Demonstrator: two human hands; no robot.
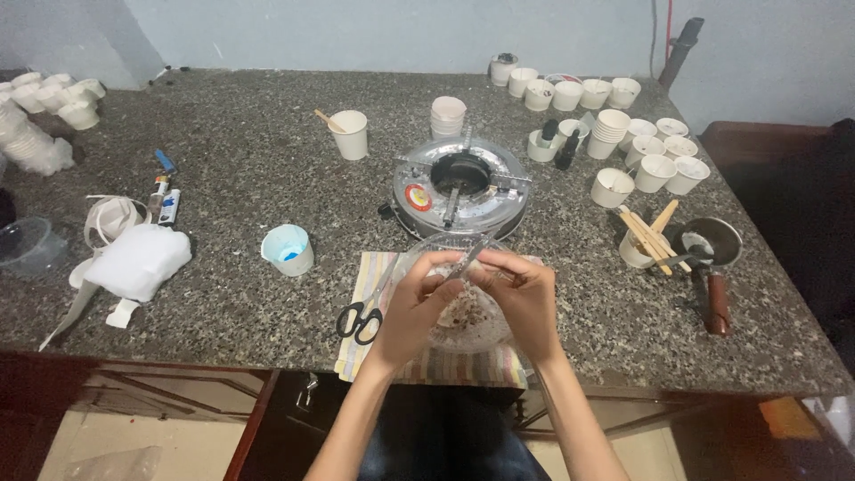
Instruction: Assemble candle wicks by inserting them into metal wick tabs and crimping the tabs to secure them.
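Clear bowl (463,316) under left hand (417,307), right hand (525,298), fingertips meeting

- Speckled grey granite countertop (267,294)
- Striped cloth mat (463,367), pastel stripes
- Black-handled scissors (360,318)
- Pale blue paper cup (288,249)
- Silver round burner (460,188)
- White paper cups (655,160)

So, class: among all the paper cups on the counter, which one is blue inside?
The lone paper cup just left of the striped cloth; the other cups look white inside.
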